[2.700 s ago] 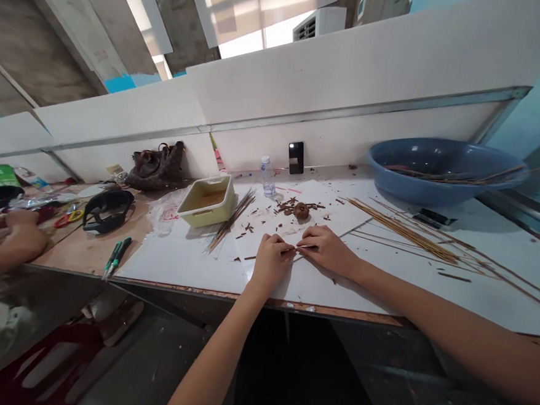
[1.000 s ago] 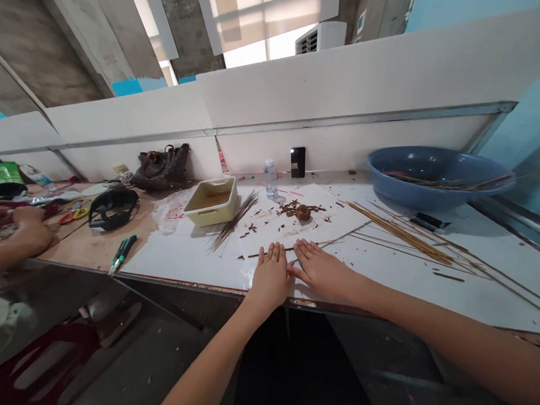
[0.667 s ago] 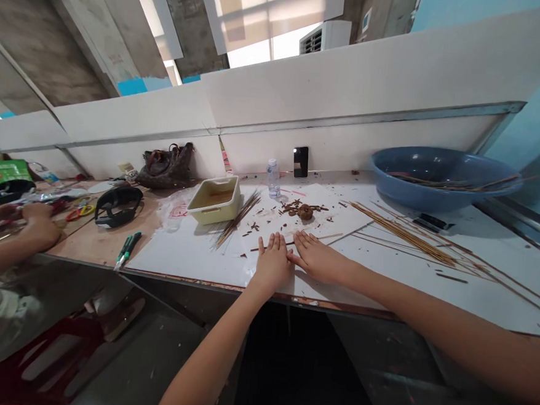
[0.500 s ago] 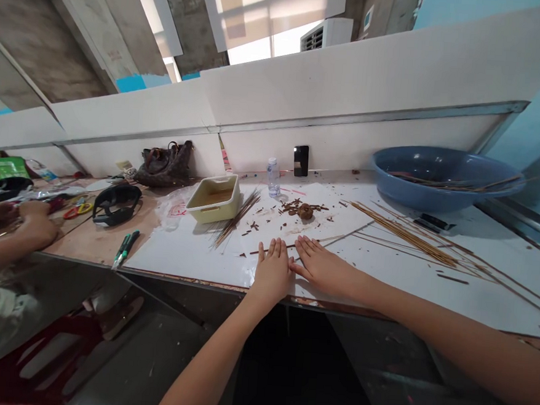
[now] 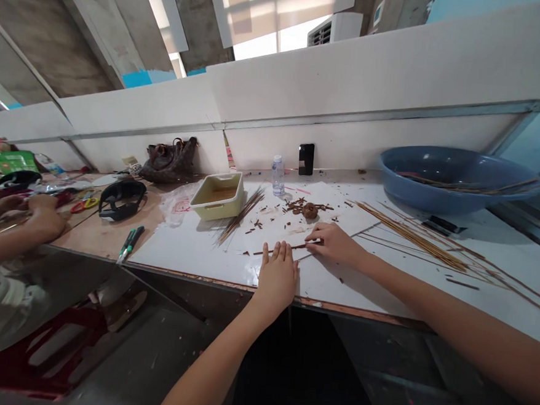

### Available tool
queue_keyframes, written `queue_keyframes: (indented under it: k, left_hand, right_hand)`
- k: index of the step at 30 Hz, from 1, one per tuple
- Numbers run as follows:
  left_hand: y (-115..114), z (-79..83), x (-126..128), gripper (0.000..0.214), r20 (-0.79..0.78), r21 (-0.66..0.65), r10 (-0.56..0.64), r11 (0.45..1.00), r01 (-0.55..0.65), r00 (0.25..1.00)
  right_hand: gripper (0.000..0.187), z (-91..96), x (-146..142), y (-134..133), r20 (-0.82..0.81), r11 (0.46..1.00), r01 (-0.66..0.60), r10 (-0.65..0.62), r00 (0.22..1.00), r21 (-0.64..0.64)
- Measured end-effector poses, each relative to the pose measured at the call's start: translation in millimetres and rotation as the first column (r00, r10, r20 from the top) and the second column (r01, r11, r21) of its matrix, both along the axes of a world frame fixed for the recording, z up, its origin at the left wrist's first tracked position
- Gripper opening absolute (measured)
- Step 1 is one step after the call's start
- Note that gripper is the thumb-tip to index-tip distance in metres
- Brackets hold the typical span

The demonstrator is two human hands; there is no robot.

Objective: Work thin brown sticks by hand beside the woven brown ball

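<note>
Thin stick (image 5: 300, 246), light, brittle, best held mid-length; right hand (image 5: 334, 244) curled on its end, grip unclear; left hand (image 5: 277, 283) open, flat beside it.

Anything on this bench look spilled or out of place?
Brown chips lie scattered over the white sheet around a round brown lump, looking like spilled debris, and some lie near the right hand. Thin sticks also lie splayed rather than bundled.

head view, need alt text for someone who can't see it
The left hand rests flat on a white board while the right hand touches a thin brown stick. Brown chips, loose sticks and a blue basin lie nearby; a co-worker's hands work at far left.
</note>
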State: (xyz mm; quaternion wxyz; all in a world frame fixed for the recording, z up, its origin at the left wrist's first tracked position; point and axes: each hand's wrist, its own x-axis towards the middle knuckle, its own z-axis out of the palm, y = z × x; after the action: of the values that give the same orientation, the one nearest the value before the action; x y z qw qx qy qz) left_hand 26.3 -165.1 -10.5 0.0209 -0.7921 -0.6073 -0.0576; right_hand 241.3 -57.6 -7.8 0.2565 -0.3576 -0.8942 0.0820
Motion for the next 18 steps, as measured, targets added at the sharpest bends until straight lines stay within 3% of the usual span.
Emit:
queue_keyframes:
  k: [9, 18]
  left_hand:
    - [5.6, -0.7, -5.2, 0.052, 0.066, 0.039, -0.018, 0.999, 0.016, 0.998]
    - [63.4, 34.7, -3.4, 0.014, 0.243, 0.04, -0.153, 0.988, 0.148, 0.958]
  right_hand:
    - [0.02, -9.7, -5.2, 3.2, -0.107, 0.991, -0.131, 0.13, 0.986, -0.01]
    - [0.026, -15.2, -4.8, -0.7, -0.09, 0.99, -0.122, 0.129, 0.988, 0.075]
